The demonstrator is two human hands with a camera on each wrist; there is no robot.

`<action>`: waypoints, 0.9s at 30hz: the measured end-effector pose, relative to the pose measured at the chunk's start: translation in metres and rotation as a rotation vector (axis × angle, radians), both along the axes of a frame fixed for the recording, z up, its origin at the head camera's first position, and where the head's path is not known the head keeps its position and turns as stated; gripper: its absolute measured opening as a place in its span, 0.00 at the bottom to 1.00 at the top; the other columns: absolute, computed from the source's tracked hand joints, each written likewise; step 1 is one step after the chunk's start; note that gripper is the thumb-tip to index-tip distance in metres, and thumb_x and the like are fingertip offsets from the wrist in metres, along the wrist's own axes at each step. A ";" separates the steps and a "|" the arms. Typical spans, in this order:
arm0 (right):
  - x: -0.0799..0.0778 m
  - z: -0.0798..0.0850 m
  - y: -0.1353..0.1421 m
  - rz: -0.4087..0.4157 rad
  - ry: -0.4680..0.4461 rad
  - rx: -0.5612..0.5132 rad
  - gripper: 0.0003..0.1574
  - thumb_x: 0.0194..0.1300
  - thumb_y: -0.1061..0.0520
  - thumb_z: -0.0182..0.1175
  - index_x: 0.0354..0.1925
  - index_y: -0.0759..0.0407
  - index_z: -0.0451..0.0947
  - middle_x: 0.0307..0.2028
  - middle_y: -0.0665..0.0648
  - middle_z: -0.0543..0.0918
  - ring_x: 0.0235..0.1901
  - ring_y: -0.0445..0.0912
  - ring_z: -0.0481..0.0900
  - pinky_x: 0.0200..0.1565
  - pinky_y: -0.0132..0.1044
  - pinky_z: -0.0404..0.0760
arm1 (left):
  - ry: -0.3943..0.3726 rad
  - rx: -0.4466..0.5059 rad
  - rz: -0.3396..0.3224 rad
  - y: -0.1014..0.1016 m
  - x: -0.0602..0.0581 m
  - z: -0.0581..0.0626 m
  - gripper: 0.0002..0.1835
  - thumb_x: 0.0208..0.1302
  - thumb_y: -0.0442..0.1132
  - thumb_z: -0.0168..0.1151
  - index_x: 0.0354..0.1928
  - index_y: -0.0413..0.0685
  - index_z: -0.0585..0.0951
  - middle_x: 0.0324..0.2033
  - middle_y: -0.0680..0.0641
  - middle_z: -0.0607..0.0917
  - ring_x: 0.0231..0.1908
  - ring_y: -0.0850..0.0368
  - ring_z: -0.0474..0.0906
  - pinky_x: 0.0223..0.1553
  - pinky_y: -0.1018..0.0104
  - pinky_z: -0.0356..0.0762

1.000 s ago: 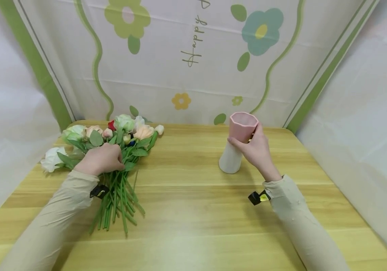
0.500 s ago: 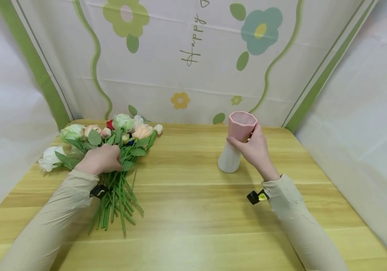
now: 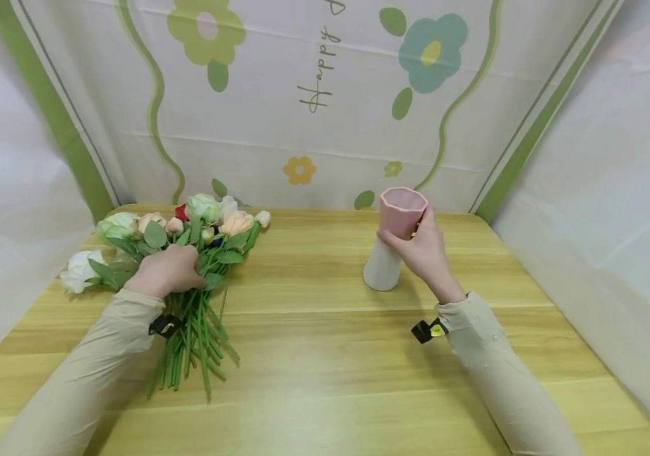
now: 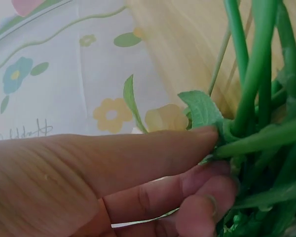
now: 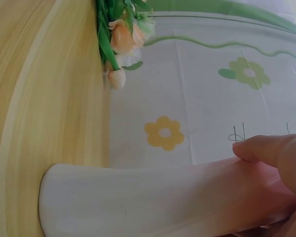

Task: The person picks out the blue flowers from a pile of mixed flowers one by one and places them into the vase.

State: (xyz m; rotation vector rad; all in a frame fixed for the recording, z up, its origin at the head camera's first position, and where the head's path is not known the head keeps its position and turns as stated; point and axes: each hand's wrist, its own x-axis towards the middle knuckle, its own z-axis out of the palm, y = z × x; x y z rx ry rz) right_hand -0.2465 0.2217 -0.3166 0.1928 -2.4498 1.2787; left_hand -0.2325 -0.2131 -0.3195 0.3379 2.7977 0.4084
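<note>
On the left of the table lies a bunch of artificial flowers, with white, peach, pale green and red blooms and long green stems. My left hand reaches into it from above. In the left wrist view its thumb and fingers pinch a green flower stem where a leaf joins. My right hand grips the upper part of a vase, pink at the top and white below, which stands upright on the table. The vase's faceted mouth is open, and I see nothing inside.
The wooden table spreads between the flowers and the vase. A white cloth printed with flowers and writing hangs behind it, with pale cloth sides at left and right.
The head view has drifted slightly, moving everything a little to the left. Both hands keep their holds, and the flowers and vase stay in place.
</note>
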 end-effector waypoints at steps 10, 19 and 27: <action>-0.001 -0.001 0.001 0.006 0.020 -0.004 0.60 0.54 0.51 0.75 0.72 0.62 0.50 0.61 0.64 0.70 0.55 0.55 0.73 0.51 0.53 0.76 | 0.024 -0.011 0.038 0.003 -0.001 -0.001 0.18 0.59 0.34 0.58 0.14 0.52 0.65 0.12 0.55 0.57 0.15 0.62 0.52 0.18 0.64 0.57; -0.002 -0.002 0.000 0.015 0.012 -0.011 0.60 0.54 0.50 0.75 0.72 0.62 0.49 0.61 0.64 0.70 0.56 0.55 0.72 0.52 0.53 0.75 | 0.104 0.026 0.069 0.002 0.002 0.002 0.21 0.58 0.34 0.58 0.11 0.54 0.63 0.10 0.56 0.57 0.13 0.62 0.52 0.16 0.66 0.57; 0.000 -0.001 0.000 0.014 0.009 -0.011 0.60 0.54 0.52 0.75 0.72 0.63 0.49 0.61 0.64 0.69 0.56 0.55 0.72 0.52 0.53 0.75 | 0.143 0.074 0.105 0.004 0.006 0.011 0.24 0.62 0.36 0.57 0.09 0.57 0.62 0.10 0.56 0.54 0.13 0.63 0.49 0.15 0.68 0.51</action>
